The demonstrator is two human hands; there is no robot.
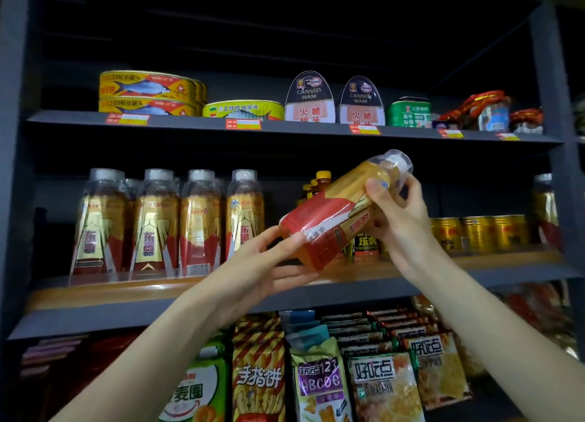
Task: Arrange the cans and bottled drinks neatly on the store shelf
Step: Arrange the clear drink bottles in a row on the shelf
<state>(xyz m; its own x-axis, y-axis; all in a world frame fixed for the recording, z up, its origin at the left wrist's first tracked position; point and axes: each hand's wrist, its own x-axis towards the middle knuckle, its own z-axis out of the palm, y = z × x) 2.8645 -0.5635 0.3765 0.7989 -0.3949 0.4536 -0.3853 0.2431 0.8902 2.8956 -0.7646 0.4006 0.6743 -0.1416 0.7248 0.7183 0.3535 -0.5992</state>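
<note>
I hold a yellow drink bottle (338,212) with a red and gold label, tilted, its cap up to the right, in front of the middle shelf (474,271). My left hand (269,263) grips its base from below. My right hand (399,212) grips its neck end. Several matching bottles (164,222) stand upright in a row on the left of the same shelf. Gold cans (478,233) stand on the right, and small dark bottles (316,184) and a black can (365,242) sit behind the held bottle.
The top shelf (285,128) carries flat fish tins (148,94), canned ham (308,100), a green tin (410,113) and red packets (481,109). Snack bags (319,380) fill the shelf below. Another bottle (544,209) stands at the far right. Dark uprights frame both sides.
</note>
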